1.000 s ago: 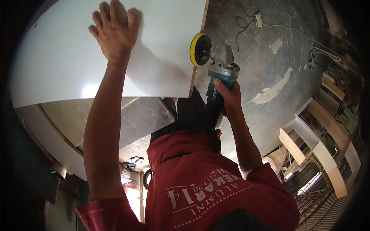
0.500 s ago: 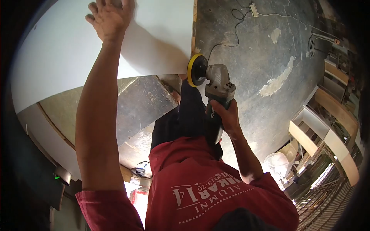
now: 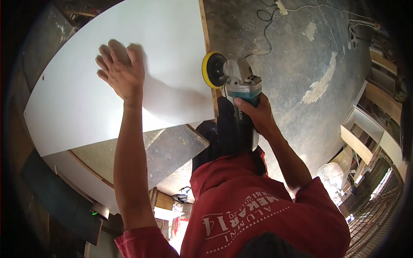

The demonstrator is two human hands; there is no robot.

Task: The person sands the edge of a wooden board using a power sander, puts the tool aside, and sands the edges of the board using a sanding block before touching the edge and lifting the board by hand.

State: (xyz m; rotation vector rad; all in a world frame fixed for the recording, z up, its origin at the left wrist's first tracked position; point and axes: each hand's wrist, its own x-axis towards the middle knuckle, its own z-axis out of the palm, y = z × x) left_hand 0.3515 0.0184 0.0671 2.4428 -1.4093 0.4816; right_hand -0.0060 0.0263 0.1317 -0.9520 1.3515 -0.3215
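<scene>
My left hand [image 3: 122,73] lies with fingers spread on the broad white panel [image 3: 172,47]. My right hand [image 3: 261,115] is wrapped around the teal body of an angle grinder [image 3: 244,88]. The grinder carries a round sanding pad [image 3: 211,71] with a yellow rim and black backing. That pad stands on edge along the panel's bare wooden side edge [image 3: 205,28]; whether its face touches the wood I cannot tell. Under the near side of the panel a dark, worn board [image 3: 176,150] shows.
A black cord [image 3: 270,41] runs from the grinder over the grey concrete floor [image 3: 297,64] to a white power strip [image 3: 281,7]. Wooden box parts [image 3: 357,142] stand at the right, beside a pale fan-like object [image 3: 331,174]. Dark boards are at the left.
The view has shifted, and more of the panel's far side shows. My left hand appears lower in view, fully visible. The grinder's pad now overlaps the panel's side edge.
</scene>
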